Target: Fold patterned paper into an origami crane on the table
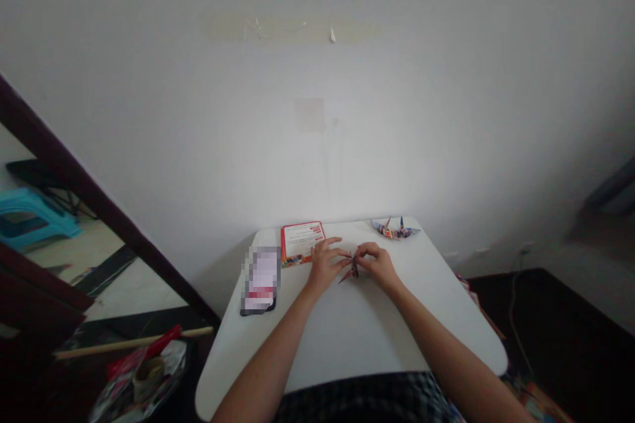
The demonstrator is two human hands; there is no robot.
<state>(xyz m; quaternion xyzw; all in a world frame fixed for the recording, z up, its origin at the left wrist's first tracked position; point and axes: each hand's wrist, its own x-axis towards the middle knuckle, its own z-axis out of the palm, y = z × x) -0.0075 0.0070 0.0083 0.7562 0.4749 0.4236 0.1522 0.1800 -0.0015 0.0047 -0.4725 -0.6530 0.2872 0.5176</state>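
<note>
Between my two hands, over the middle of the white table, is a small origami piece of dark printed paper. A thin reddish point sticks out from it to the lower left. My left hand pinches its left side with thumb and index finger, the other fingers spread over the edge of a printed sheet. My right hand has its fingers closed on the right side of the piece. Its exact shape is partly hidden by the fingertips. Several folded paper cranes of printed paper sit together at the table's back right.
A red-bordered printed sheet lies at the back left of the white table. Beside it rests a phone with a blurred screen. The wall rises behind. At lower left stands a bin with a lined bag, near a mirror.
</note>
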